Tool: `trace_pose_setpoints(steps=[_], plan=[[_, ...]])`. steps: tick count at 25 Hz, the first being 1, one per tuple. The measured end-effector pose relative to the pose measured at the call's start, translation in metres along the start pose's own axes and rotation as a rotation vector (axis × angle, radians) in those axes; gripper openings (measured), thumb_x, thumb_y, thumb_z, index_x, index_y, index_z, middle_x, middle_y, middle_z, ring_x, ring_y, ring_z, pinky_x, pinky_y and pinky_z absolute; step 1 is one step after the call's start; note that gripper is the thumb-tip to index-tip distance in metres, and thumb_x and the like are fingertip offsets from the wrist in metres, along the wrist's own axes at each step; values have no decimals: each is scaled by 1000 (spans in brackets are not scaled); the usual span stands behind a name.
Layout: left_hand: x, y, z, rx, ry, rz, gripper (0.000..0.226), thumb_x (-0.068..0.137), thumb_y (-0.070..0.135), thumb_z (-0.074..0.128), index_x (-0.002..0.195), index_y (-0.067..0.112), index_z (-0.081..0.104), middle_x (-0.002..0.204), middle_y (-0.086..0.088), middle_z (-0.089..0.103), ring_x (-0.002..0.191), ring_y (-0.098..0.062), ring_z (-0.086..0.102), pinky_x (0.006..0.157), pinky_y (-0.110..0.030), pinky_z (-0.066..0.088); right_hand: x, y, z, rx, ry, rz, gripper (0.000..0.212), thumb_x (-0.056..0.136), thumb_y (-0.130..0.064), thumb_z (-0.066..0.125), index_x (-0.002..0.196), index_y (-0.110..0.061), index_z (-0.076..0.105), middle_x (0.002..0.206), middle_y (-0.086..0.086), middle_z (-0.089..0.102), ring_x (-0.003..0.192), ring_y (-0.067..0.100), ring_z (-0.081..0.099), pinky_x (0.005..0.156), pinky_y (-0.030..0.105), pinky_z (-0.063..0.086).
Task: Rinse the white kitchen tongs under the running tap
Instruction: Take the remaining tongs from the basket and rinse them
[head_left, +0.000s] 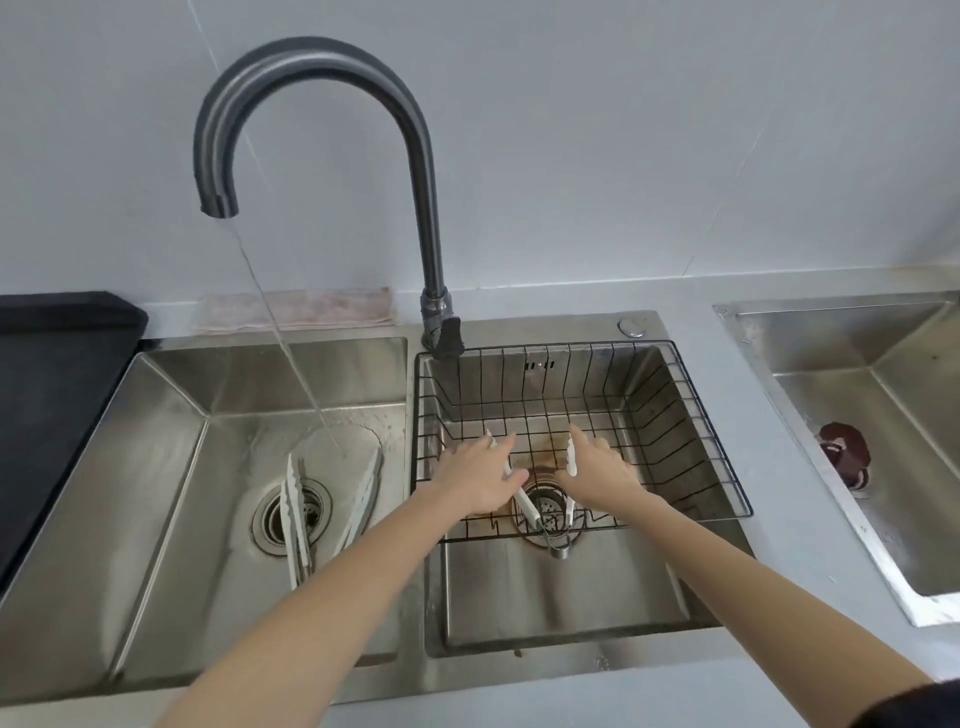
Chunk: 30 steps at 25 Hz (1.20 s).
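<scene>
Both hands, left (480, 480) and right (597, 475), rest open on the white tongs (522, 501) in the wire basket (691, 415), grip not closed. Tap water (291, 353) falls in the left basin (171, 467), so the tongs could snag the wires or slip while crossing over.

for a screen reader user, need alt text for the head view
Both hands, left hand and right hand, rest on white tongs in a wire basket while the tap runs into the left basin.
</scene>
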<state>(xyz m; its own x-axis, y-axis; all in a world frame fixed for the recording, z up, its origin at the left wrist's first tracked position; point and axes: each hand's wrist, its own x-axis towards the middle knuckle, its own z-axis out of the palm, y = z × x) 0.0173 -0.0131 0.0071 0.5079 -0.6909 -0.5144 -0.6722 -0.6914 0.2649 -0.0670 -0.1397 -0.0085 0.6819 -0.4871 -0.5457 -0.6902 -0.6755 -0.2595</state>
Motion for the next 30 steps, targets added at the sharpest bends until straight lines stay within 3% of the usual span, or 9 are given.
trace_pose_setpoints(steps=[2, 6, 14, 17, 20, 21, 24, 28, 30], plan=[[6, 2, 7, -27, -44, -19, 62, 95, 46, 32, 148, 18, 16, 153, -10, 29, 138, -30, 33, 109, -45, 31, 9, 3, 5, 66, -43, 6, 74, 92, -28, 45, 151, -15, 3, 148, 21, 30, 130, 37, 41, 106, 47, 38], [12, 2, 16, -107, -100, -41, 64, 95, 46, 33, 149, 17, 15, 153, -7, 30, 138, -27, 33, 108, -43, 34, 21, 3, 14, 170, -45, 18, 64, 91, -22, 45, 147, -11, 15, 137, 23, 39, 116, 38, 51, 91, 41, 45], [14, 5, 21, -335, -80, -57, 65, 95, 36, 40, 149, 12, 13, 152, -11, 32, 136, -27, 36, 108, -34, 31, 19, -3, 15, 283, 48, 23, 53, 93, -4, 39, 144, -6, 24, 134, 24, 39, 107, 37, 56, 79, 33, 43], [8, 6, 19, -492, 1, -67, 65, 94, 28, 45, 149, 11, 15, 138, -12, 50, 106, -29, 59, 91, -32, 44, 6, -10, 6, 325, 91, 10, 55, 94, -4, 38, 146, -8, 22, 136, 23, 36, 109, 37, 54, 81, 34, 43], [-2, 4, 14, -633, 166, -84, 61, 93, 19, 48, 147, 12, 20, 134, -13, 52, 89, -28, 62, 79, -32, 48, -8, -22, 0, 355, 167, -50, 57, 94, -5, 38, 148, -11, 19, 138, 20, 34, 106, 36, 54, 79, 34, 40], [-7, 2, 12, -678, 235, -101, 59, 93, 17, 49, 146, 12, 23, 133, -12, 52, 90, -25, 62, 78, -30, 49, -13, -28, -2, 375, 192, -71, 58, 94, -6, 38, 148, -13, 19, 138, 19, 34, 102, 35, 54, 77, 31, 37], [-19, -10, 8, -813, 409, -154, 56, 92, 15, 51, 143, 10, 29, 136, -8, 48, 116, -23, 55, 94, -24, 43, -26, -46, -3, 452, 261, -139, 57, 95, -7, 39, 148, -15, 20, 138, 18, 35, 85, 22, 45, 75, 25, 34], [-43, -33, 5, -999, 499, -234, 50, 92, 16, 50, 138, 8, 33, 112, -8, 57, 92, -24, 60, 75, -25, 44, -40, -75, 5, 553, 359, -219, 61, 94, -10, 46, 149, -12, 19, 140, 16, 35, 101, 25, 53, 84, 26, 41], [-54, -47, 5, -1090, 519, -293, 42, 92, 18, 50, 131, 5, 40, 99, -4, 58, 86, -21, 57, 72, -27, 42, -44, -90, 12, 583, 385, -261, 65, 92, -11, 50, 149, -10, 17, 137, 13, 38, 104, 26, 56, 89, 26, 42]])
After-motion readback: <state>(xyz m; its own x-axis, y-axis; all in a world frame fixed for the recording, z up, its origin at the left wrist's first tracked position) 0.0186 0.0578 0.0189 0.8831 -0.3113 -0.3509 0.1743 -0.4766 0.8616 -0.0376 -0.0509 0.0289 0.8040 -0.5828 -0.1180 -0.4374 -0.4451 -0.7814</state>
